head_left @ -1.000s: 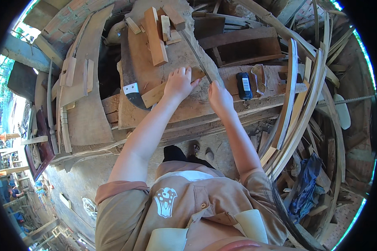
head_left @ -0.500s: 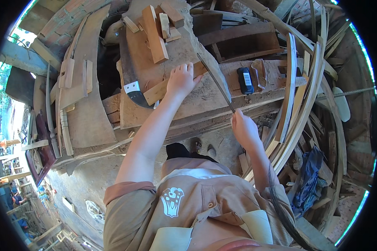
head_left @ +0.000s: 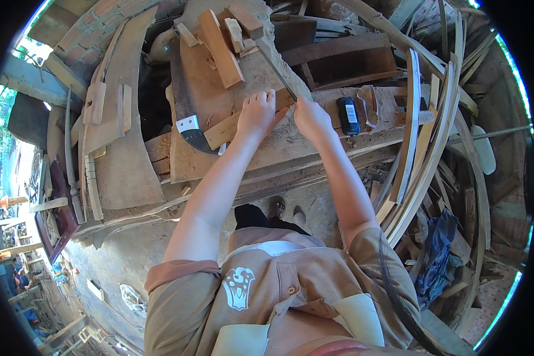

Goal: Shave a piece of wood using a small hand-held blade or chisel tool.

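Note:
My left hand [head_left: 257, 117] is closed over a short flat wooden board [head_left: 224, 132], holding it down on a thick slab [head_left: 187, 169] of the workbench. My right hand [head_left: 312, 120] grips a long, narrow, dark metal blade [head_left: 273, 64] by its near end. The blade slants away to the left across the board's right end; whether it is a saw or a file I cannot tell. Both hands are close together. Left of the board lies a dark tool with a black curved end [head_left: 197, 141] and a pale riveted plate [head_left: 187, 123].
Wooden blocks [head_left: 221, 50] lie at the far side of the slab. Right of my hands, a black object with a white label [head_left: 348, 115] rests on a plank. Curved wooden strips [head_left: 418, 148] lean at the right, and a wide board [head_left: 120, 127] is at the left.
My right hand has pushed the blade forward and left, bringing it up beside my left hand. The far wooden blocks have shifted slightly. My left hand stays on the board.

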A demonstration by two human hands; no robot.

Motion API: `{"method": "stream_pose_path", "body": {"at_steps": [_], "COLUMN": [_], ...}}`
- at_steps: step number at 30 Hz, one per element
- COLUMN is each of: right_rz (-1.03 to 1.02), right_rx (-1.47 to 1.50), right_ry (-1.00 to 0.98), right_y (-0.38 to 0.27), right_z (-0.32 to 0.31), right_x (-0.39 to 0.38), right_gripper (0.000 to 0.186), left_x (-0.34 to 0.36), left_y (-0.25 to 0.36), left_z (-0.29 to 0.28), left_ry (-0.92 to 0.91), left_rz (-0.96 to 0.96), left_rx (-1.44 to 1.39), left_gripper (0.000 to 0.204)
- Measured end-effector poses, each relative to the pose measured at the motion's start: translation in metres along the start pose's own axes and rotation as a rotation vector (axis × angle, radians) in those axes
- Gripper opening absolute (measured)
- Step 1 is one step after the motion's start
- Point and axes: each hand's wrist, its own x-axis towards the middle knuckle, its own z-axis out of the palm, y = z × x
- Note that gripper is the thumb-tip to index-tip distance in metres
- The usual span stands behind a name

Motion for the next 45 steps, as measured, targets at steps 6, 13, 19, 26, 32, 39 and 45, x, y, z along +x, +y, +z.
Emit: {"method": "stream_pose_path", "body": {"at_steps": [6, 13, 19, 26, 32, 39, 45], "right_rz": [0.014, 0.037, 0.105, 0.084, 0.039, 0.080, 0.169], "right_rx": [-0.007, 0.005, 0.003, 0.001, 0.009, -0.009, -0.045], "right_ry": [0.019, -0.026, -0.095, -0.031, 0.008, -0.062, -0.120], "right_y": [0.006, 0.034, 0.030, 0.002, 0.001, 0.023, 0.025], "right_z": [-0.002, -0.017, -0.037, -0.018, -0.005, -0.022, -0.035], "right_x": [-0.030, -0.109, -0.135, -0.048, -0.004, -0.084, -0.123], "right_gripper": [0.018, 0.016, 0.018, 0.024, 0.024, 0.021, 0.021], "left_x": [0.000, -0.001, -0.002, -0.001, 0.002, -0.001, -0.002], "left_y": [-0.001, -0.002, 0.000, -0.003, 0.000, -0.002, -0.003], "left_z": [0.001, 0.002, 0.000, 0.000, 0.002, 0.000, 0.004], "left_ry": [-0.014, 0.040, 0.032, 0.042, 0.031, 0.043, 0.060], "left_rz": [-0.016, 0.006, -0.014, -0.022, -0.005, -0.017, -0.008], "left_rx": [-0.009, -0.017, -0.026, -0.048, -0.066, -0.074, -0.049], "left_gripper": [0.057, 0.053, 0.053, 0.056, 0.056, 0.056, 0.057]}}
